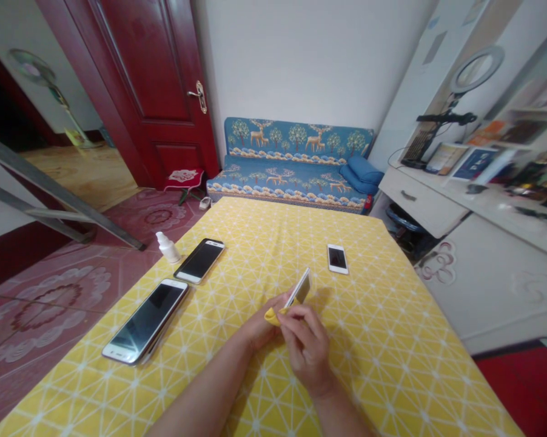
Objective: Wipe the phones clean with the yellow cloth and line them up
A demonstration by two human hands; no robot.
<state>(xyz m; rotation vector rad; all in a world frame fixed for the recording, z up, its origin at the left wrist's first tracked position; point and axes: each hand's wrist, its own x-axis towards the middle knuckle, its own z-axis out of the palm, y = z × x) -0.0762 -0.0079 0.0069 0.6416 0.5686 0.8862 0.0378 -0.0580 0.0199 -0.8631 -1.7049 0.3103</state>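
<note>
Gripping a phone point(303, 289) is the left hand point(268, 321); pinching yellow cloth point(272, 316), the right hand point(306, 346). A bottle point(168, 247) is standing near two other phones point(199, 261); booklet lettering point(476, 162) is blurring.

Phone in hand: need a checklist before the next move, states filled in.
1. Left hand holding the phone: ok.
2. Right hand gripping the yellow cloth: ok.
3. Cloth pressed against the screen: cannot tell, fingers hide the contact.
4. White bottle well in from the edge of the table: not ok, it stands close to the left edge.
5. Small white phone clear of both hands: ok, it lies apart to the right.
</note>
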